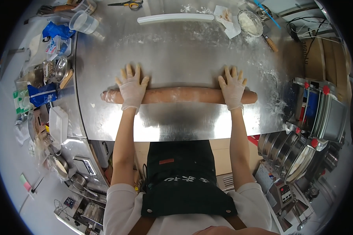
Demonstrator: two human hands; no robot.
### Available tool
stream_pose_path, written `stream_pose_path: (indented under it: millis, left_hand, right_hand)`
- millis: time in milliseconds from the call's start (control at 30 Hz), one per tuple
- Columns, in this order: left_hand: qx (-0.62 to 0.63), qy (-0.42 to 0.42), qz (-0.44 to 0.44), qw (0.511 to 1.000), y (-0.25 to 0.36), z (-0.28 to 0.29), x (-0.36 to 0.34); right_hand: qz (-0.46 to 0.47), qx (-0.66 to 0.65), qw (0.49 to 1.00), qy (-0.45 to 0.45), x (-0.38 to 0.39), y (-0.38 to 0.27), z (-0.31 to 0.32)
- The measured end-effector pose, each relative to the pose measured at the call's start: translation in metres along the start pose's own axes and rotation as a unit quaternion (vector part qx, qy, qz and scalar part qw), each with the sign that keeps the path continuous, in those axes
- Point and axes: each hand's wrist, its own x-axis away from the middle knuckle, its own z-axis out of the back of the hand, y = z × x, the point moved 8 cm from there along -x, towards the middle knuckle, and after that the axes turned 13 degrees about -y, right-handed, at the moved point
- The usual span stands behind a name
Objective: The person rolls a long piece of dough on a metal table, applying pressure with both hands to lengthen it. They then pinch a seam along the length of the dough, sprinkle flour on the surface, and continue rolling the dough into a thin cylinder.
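Note:
A long brown dough log (184, 95), dusted with flour, lies crosswise on the steel worktop (176, 58) near its front edge. My left hand (131, 90), in a thin clear glove, rests flat on the log toward its left end, fingers spread and pointing away from me. On the right part of the log lies my right hand (233, 89), gloved the same way, also open with its fingers apart. Both palms cover short stretches of the dough. The log's two ends stick out past my hands.
At the back are a white rod (175, 18), scissors (126, 4), a bowl of flour (250, 23) and a wooden-handled tool (270, 43). A plastic tub (83, 22) and blue bags (42, 94) stand left. Machinery with red knobs (317, 113) borders the right side.

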Motion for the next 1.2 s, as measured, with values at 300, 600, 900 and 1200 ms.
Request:
stream_pose_path:
  millis: [300, 600, 900, 1200]
  left_hand:
    - [0.053, 0.069, -0.012, 0.996, -0.053, -0.039, 0.147]
    - [0.038, -0.04, 0.04, 0.998, -0.063, -0.01, -0.027]
    - [0.118, -0.009, -0.326, 0.938, 0.209, 0.004, 0.039]
    - [0.102, 0.018, -0.263, 0.959, 0.207, 0.011, -0.006]
  right_hand:
    - [-0.031, -0.081, 0.994, 0.068, 0.17, 0.028, -0.038]
    - [0.007, -0.282, 0.959, -0.016, -0.017, 0.058, -0.015]
    - [0.157, -0.062, 0.985, -0.022, 0.053, 0.048, 0.001]
    - [0.147, -0.188, 0.971, -0.012, -0.007, 0.07, 0.005]
